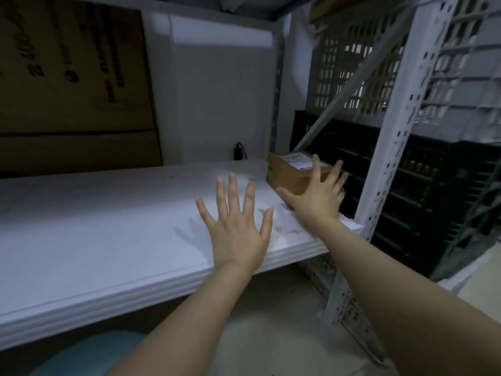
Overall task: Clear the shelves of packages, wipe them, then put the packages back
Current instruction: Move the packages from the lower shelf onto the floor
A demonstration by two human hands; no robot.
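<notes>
Just behind right grip (317,198), package (290,175).

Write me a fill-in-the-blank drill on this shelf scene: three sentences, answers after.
1. The small brown cardboard package sits at the ____ end of the flat white shelf.
2. The printed label on top of the package is ____.
3. The right hand, fingers spread, is at the package, while the left hand holds ____.
Missing words: right; white; nothing.

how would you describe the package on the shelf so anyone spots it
Follow the white shelf to its right end, by the perforated upright. The cardboard box there is small with a white label, unlike the big printed cartons at left.
</notes>
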